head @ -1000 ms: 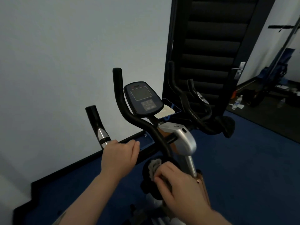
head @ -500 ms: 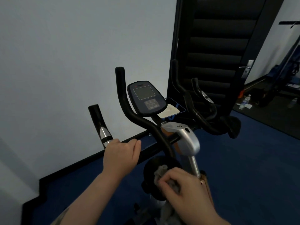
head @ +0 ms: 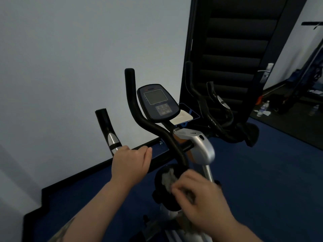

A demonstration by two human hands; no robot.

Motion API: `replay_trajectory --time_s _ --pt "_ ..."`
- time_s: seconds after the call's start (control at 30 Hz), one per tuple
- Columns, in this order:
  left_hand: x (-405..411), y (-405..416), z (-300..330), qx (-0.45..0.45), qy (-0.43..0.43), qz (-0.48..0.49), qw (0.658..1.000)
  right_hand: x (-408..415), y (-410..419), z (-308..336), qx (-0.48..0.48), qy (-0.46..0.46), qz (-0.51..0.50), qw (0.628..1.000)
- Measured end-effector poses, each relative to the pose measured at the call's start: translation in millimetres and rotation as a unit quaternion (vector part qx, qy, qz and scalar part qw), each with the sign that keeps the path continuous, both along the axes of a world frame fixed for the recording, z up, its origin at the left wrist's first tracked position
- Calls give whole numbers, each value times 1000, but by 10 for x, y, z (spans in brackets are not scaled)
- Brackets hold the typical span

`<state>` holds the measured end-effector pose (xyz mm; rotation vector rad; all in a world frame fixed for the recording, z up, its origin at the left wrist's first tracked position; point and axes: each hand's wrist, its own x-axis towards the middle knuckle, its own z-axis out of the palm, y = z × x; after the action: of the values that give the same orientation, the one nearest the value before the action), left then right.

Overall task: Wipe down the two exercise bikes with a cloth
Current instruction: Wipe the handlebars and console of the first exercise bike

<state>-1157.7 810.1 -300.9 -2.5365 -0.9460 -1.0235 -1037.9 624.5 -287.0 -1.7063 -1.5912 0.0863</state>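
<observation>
grey cloth [head: 168, 179] sits bunched against the black knob [head: 162, 187] low on the near bike [head: 201, 147], pinched in the curled fingers of the right hand [head: 197, 198]. the left hand [head: 130, 165] wraps its handlebar [head: 111, 135]. a second bike [head: 218, 117] stands behind, by the dark door [head: 232, 49].

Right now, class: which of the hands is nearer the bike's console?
Left. The left hand grips the handlebar just below-left of the console; the right hand wipes lower down.
</observation>
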Motion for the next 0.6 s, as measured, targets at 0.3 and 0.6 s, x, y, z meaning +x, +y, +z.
replay_trajectory --time_s 0.3,0.6 --pt "2 9 36 -5 5 -2 1000 -203 107 -207 32 -75 -91 993" --pt "-2 13 17 5 7 1 1000 63 246 -6 112 -164 -155 968"
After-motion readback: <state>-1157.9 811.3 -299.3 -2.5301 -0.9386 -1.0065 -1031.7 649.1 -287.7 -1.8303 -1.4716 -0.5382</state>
